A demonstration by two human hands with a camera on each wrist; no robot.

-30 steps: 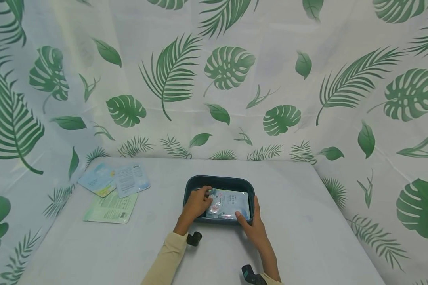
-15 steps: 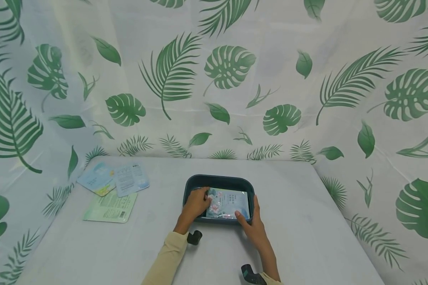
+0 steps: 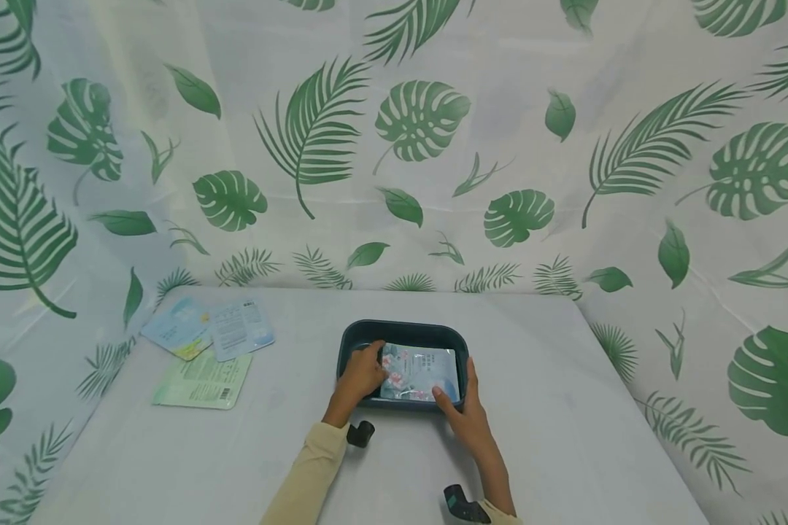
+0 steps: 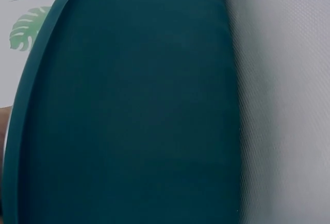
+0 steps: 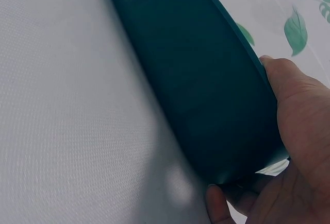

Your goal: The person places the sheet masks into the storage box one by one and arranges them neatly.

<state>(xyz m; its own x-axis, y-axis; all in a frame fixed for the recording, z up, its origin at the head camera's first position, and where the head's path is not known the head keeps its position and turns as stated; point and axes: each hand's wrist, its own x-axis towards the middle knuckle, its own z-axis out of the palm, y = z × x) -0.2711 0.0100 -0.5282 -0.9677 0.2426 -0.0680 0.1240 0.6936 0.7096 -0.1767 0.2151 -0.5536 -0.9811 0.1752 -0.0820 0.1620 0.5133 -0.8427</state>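
A dark teal tray (image 3: pixel 403 332) stands on the table with a pale blue, flower-printed flat sachet (image 3: pixel 423 372) lying inside, towards its right. My left hand (image 3: pixel 361 375) reaches over the front left rim, thumb and index finger at the sachet's left edge. Whether it pinches that edge is hidden. My right hand (image 3: pixel 468 419) grips the front right corner of the tray, thumb over the rim near the sachet, fingers along the outside. In the right wrist view, the thumb (image 5: pixel 283 72) lies on the rim. The left wrist view has mostly the outer tray wall (image 4: pixel 134 100).
At the back left lie a blue-and-yellow sachet (image 3: pixel 179 328), a pale blue sachet (image 3: pixel 239 328) with printed text, and a light green sachet (image 3: pixel 203 383), partly overlapping. White cloth (image 3: pixel 565 437) covers the table. A leaf-patterned curtain (image 3: pixel 394 146) rises behind and at both sides.
The left fingers have shifted slightly left off the sachet's upper left part, uncovering more of it. The sachet now lies a little differently. The right hand keeps its hold on the tray.
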